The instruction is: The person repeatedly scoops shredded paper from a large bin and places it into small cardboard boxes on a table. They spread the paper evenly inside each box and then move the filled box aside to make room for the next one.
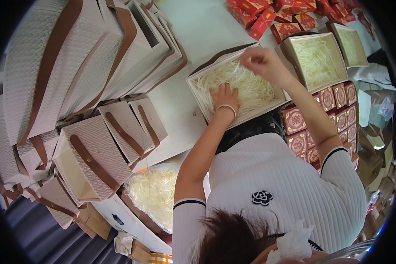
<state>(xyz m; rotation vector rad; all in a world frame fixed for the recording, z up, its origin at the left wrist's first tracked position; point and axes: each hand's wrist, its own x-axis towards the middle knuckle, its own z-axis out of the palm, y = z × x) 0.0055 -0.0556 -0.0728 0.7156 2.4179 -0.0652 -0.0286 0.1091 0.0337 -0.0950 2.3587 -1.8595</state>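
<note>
An open gift box (202, 105) with pale inner walls lies before me, a brown strap along its far side. Pale shredded filler (250, 87) covers its inside. My left hand (225, 99), with a band at the wrist, rests flat on the filler near the box's left part, fingers spread. Above the far right part of the box, my right hand (262, 64) has its fingers curled, slightly blurred. A few whitish strands hang at its fingertips and appear pinched there.
To the right stand more filler-lined boxes (316, 62) and dark red patterned boxes (296, 119). Small red cartons (262, 24) are heaped at the back. Textured boxes with brown straps (92, 155) stack up on the left. A container of loose filler (155, 194) sits by my left elbow.
</note>
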